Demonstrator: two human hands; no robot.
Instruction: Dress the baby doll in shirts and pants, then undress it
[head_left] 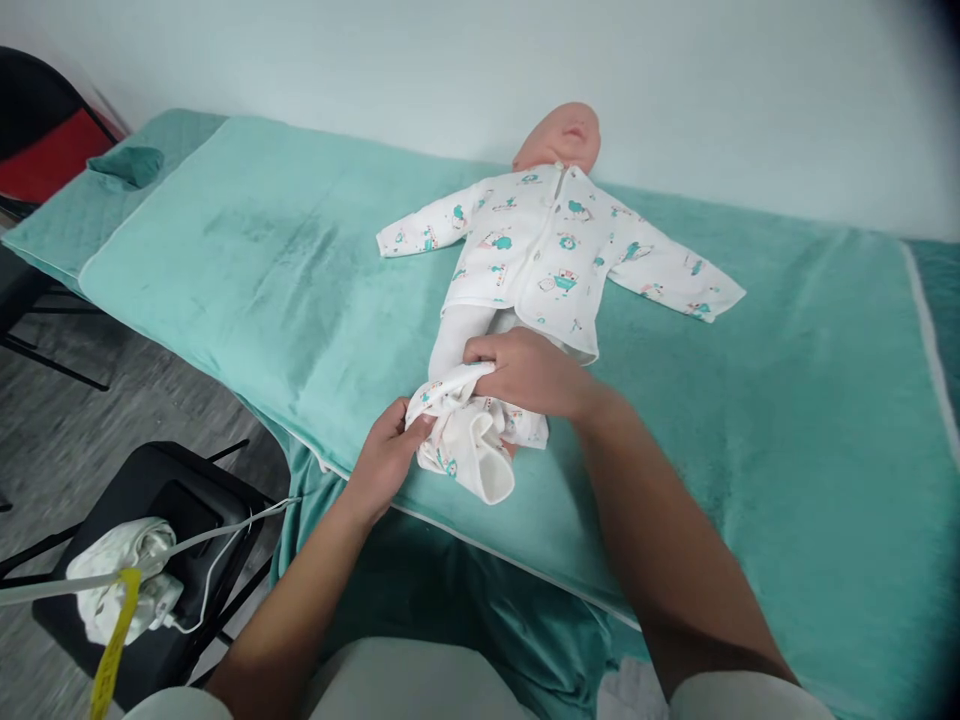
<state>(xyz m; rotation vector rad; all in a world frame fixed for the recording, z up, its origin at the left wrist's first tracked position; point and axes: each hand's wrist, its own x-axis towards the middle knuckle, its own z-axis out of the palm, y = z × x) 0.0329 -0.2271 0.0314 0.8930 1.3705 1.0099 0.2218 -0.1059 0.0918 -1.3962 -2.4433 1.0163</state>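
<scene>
A baby doll (562, 135) lies on its back on a green-covered bed, its head toward the wall. It wears a white printed jacket (540, 245) with both sleeves spread out. Bunched around its lower legs are white printed baby trousers (480, 445). My left hand (390, 450) pinches the left edge of the trousers between thumb and fingers. Over the doll's legs, my right hand (521, 372) grips the waistband on the other side, its fingertips partly hidden by cloth. A white-covered leg (456, 340) of the doll shows between jacket and trousers.
The green bed cover (247, 260) runs along a white wall (337, 70). At lower left stands a black chair (169, 500) with a crumpled white cloth (131, 575) and cables on it. A yellow tag (116, 640) hangs from a cable. Another black chair (37, 90) is at far left.
</scene>
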